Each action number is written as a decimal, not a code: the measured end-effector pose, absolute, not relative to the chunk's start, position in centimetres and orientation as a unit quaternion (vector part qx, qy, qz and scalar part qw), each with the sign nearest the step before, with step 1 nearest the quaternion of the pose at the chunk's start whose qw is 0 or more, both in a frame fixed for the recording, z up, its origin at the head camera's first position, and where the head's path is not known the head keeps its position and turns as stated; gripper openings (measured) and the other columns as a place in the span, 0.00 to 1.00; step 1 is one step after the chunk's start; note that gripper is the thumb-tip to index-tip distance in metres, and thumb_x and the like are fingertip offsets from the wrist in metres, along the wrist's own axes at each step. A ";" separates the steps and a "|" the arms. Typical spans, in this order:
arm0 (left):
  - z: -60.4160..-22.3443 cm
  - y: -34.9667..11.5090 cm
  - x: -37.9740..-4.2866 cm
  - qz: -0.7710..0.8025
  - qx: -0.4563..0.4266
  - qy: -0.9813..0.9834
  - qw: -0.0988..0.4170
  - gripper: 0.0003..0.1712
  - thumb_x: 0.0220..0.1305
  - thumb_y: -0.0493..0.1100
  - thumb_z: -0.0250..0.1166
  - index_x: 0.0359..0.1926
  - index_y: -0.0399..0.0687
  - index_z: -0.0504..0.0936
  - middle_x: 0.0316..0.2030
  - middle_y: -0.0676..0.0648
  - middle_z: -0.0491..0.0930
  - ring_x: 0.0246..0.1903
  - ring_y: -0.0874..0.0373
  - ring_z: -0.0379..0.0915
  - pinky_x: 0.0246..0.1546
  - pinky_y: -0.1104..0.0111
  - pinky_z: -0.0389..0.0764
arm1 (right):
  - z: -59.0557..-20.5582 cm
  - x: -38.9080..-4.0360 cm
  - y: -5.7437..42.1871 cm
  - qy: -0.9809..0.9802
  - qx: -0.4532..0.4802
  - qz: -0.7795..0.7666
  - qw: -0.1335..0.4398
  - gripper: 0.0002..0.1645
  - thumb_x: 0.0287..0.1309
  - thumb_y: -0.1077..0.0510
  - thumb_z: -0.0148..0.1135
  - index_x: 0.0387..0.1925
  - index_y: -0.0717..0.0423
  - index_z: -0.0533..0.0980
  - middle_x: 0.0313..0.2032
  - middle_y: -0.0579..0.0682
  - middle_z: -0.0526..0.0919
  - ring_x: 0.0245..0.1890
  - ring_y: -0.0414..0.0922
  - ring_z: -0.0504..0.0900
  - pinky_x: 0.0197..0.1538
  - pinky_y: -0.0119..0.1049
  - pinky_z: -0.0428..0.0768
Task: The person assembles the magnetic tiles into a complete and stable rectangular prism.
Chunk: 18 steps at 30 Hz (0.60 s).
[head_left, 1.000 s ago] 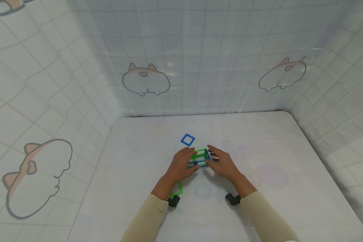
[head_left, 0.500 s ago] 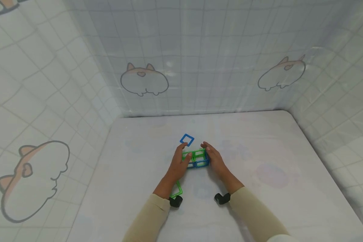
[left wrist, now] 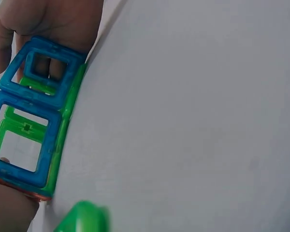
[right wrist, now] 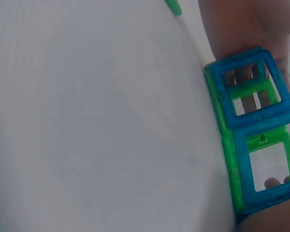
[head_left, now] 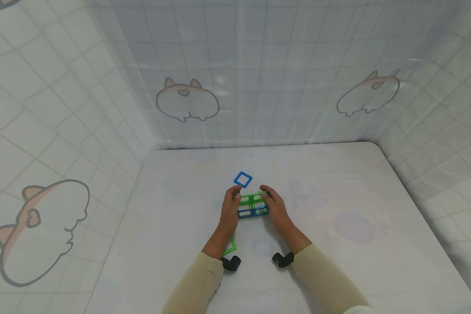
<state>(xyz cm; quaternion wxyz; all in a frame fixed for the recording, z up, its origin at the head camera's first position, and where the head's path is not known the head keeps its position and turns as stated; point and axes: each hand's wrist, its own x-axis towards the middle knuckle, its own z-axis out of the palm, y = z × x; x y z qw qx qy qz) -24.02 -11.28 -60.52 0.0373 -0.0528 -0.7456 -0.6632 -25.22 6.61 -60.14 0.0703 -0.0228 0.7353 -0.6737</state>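
Note:
A block of two joined open cubes, built of blue and green magnetic tiles (head_left: pixel 252 212), sits on the white tabletop between my hands. Blue frames form its near side, seen close up in the left wrist view. My left hand (head_left: pixel 229 213) holds the left end, its thumb near the top edge and fingertips reaching toward the far side. At the right end, my right hand (head_left: pixel 278 213) holds on in the same way, with fingers bent around the far corner. Fingertips (right wrist: pixel 272 182) show through the frames in the right wrist view. The palms are partly hidden.
A single blue square tile (head_left: pixel 243 179) lies flat just beyond the block. Beside my left wrist a green tile (head_left: pixel 230 247) is partly covered by the arm. Tile-patterned curtains (head_left: pixel 259 78) enclose the tabletop (head_left: pixel 337 183) at the back and both sides.
My right hand has moved left against the block's end. The left hand has drawn back from over the top to the left end, so more of the block shows.

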 end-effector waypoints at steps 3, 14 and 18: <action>-60.7 -11.2 -23.9 -0.661 -0.045 -0.748 0.035 0.28 0.78 0.58 0.42 0.69 0.49 0.63 0.70 0.45 0.65 0.72 0.50 0.56 0.73 0.48 0.56 | -60.4 -25.2 6.4 0.737 -0.010 -0.673 0.063 0.27 0.77 0.44 0.41 0.70 0.47 0.66 0.71 0.45 0.66 0.75 0.45 0.57 0.77 0.52 0.53; -60.7 -11.1 -23.9 -0.651 -0.040 -0.758 0.008 0.31 0.79 0.59 0.39 0.71 0.46 0.62 0.71 0.47 0.64 0.73 0.49 0.54 0.74 0.47 0.53 | -60.6 -24.9 5.7 0.756 0.017 -0.653 0.049 0.30 0.77 0.37 0.36 0.70 0.43 0.65 0.72 0.44 0.65 0.76 0.45 0.55 0.78 0.52 0.50; -60.7 -11.3 -23.8 -0.641 -0.042 -0.766 0.014 0.32 0.79 0.62 0.38 0.71 0.49 0.62 0.72 0.48 0.63 0.73 0.50 0.54 0.74 0.47 0.54 | -60.3 -24.8 5.8 0.759 0.019 -0.649 0.047 0.31 0.76 0.37 0.36 0.71 0.44 0.65 0.72 0.44 0.65 0.76 0.45 0.54 0.78 0.51 0.51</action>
